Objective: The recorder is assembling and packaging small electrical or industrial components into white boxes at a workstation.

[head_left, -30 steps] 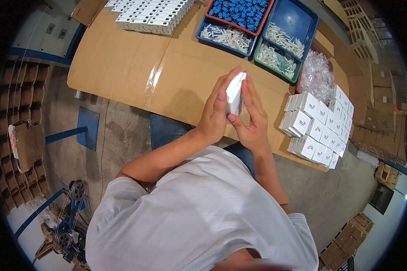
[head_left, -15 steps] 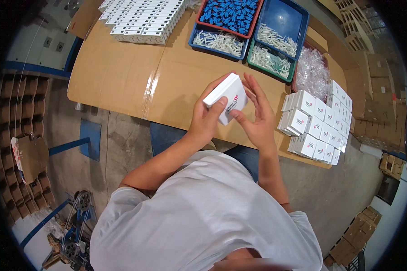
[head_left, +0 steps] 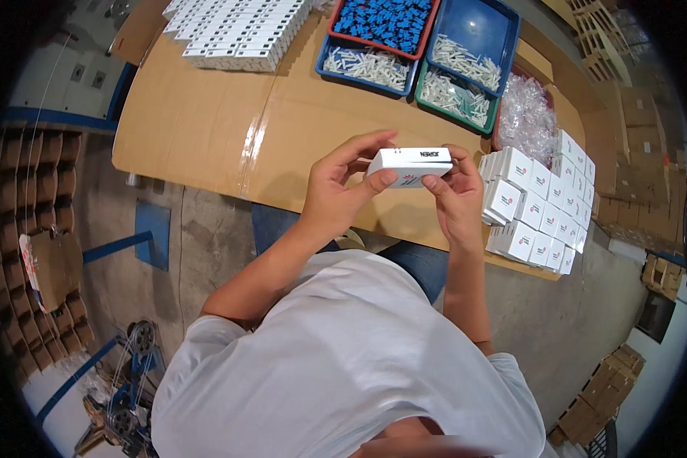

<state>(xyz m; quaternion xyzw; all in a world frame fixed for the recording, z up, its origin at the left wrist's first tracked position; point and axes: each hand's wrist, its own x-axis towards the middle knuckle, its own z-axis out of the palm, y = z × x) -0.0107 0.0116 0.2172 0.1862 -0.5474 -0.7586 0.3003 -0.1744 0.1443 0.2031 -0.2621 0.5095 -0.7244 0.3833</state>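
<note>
Between my two hands, above the near edge of the table, is a small white carton with dark print along its narrow side. A dark slit shows at its right end, by the flap. My left hand grips the left end, thumb on the near face and index finger stretched over the far side. My right hand pinches the right end, its thumb on the near face and its fingers curled behind. Close to the right hand stand stacked white cartons of the same look.
A cardboard-covered table spreads ahead. White boxes stand in rows at the far left. Small blue parts fill a red tray; white sticks lie in a blue tray. Clear plastic wrapping sits in a bin behind the stacked cartons.
The carton has turned from showing its broad face to showing its narrow printed side. My right hand, apart from it with open fingers before, now holds its right end.
</note>
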